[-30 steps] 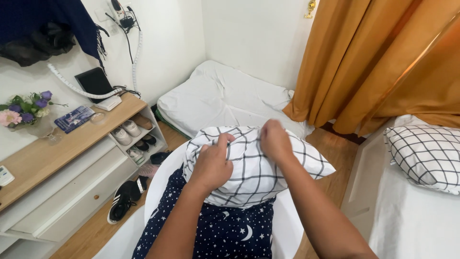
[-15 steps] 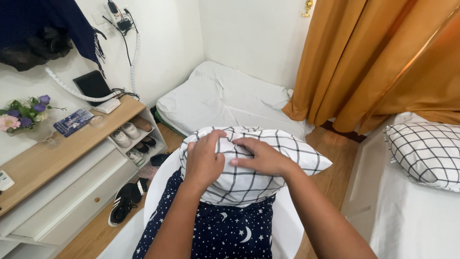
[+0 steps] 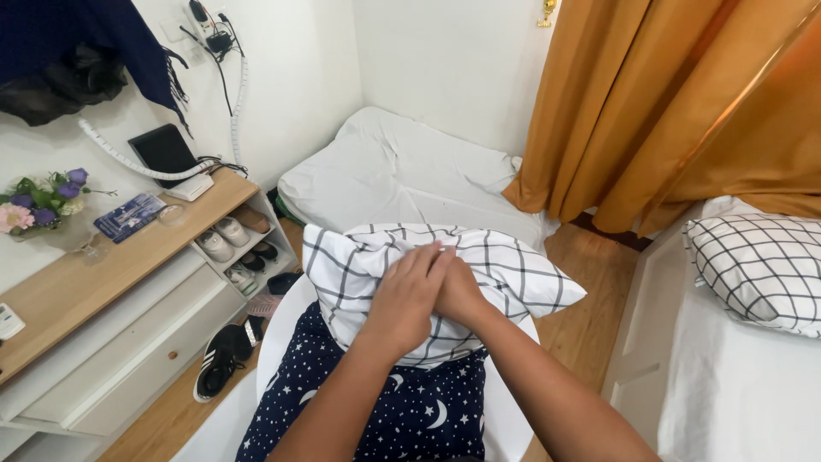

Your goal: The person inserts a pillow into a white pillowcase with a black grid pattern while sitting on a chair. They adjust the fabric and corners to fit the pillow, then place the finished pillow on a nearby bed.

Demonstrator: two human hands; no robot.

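A white pillow with a black grid pattern [image 3: 505, 265] lies on a white round chair [image 3: 282, 329], on top of a dark blue cloth with moons and stars [image 3: 402, 406]. My left hand [image 3: 406, 295] lies flat on the middle of the pillow, fingers together and pointing up right. Partly hidden under the left one, my right hand [image 3: 462, 295] presses into the pillow's fabric. Both hands meet at the pillow's centre.
A wooden desk [image 3: 94, 274] with flowers [image 3: 43, 201] and a tablet stands at left, with shoes [image 3: 235, 244] on a shelf and on the floor. A white mattress [image 3: 402, 175] lies ahead. Orange curtains [image 3: 676, 111] hang right, above a bed with a second grid pillow [image 3: 761, 265].
My hands moved from the pillow's top edge, apart, down to its middle, where they now overlap. The pillow sits a little flatter on the chair.
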